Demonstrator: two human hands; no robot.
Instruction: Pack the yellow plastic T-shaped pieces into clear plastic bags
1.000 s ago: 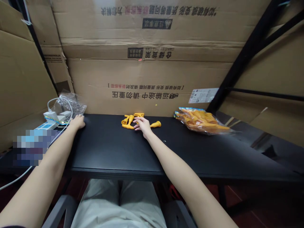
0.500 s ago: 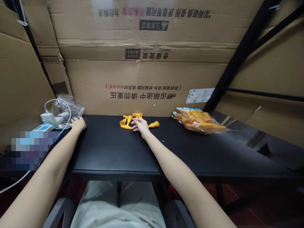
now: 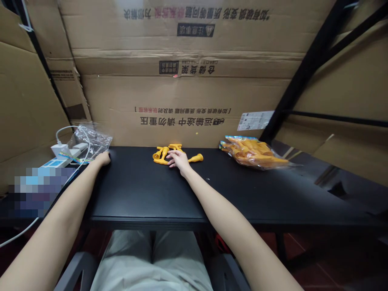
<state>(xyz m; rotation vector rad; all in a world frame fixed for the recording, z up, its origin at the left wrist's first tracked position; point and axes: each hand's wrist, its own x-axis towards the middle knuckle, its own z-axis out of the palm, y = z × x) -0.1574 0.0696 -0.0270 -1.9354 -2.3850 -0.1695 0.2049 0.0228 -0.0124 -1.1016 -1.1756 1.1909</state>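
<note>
Yellow plastic pieces with cup-like ends (image 3: pixel 160 161) lie in a small cluster toward the back of the black tabletop. My right hand (image 3: pixel 178 161) rests over the cluster, fingers loosely apart and partly covering some pieces; no firm grip shows. One yellow piece (image 3: pixel 196 158) sticks out to the right of it. On the left, my left hand (image 3: pixel 103 158) is curled at the edge of a crumpled clear plastic bag (image 3: pixel 98 139). Its fingertips are tucked out of sight, so what they hold is hidden.
A clear bag of yellow pieces (image 3: pixel 253 152) lies at the back right. A power strip (image 3: pixel 56 162) with a white charger (image 3: pixel 60 150) and cable stands at the left, beside a blurred-out object (image 3: pixel 41 192). Cardboard (image 3: pixel 182 93) walls the back of the black table (image 3: pixel 145 190).
My left hand has gone from spread fingers to a curled shape. The crumpled plastic bag beside it has shifted a little to the right. My right hand has hardly moved.
</note>
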